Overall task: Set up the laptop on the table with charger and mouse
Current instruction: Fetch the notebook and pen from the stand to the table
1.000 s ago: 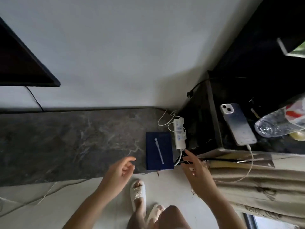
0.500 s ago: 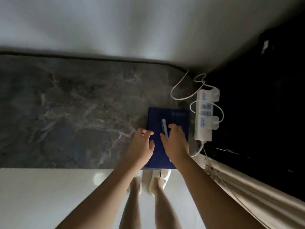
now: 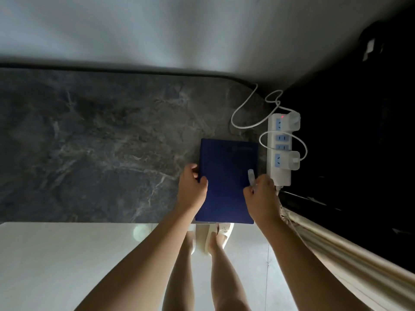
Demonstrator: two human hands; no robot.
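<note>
Faintly, the notebook point(image 3: 226, 176) bears an illegible logo.

Dark marble table point(image 3: 94, 140): blue notebook point(image 3: 226, 176) at near edge, white power strip point(image 3: 281, 151) beside.

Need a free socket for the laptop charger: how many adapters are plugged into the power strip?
2: one adapter at the far end of the power strip, one adapter nearer the right hand. Two sockets between look free.
</note>
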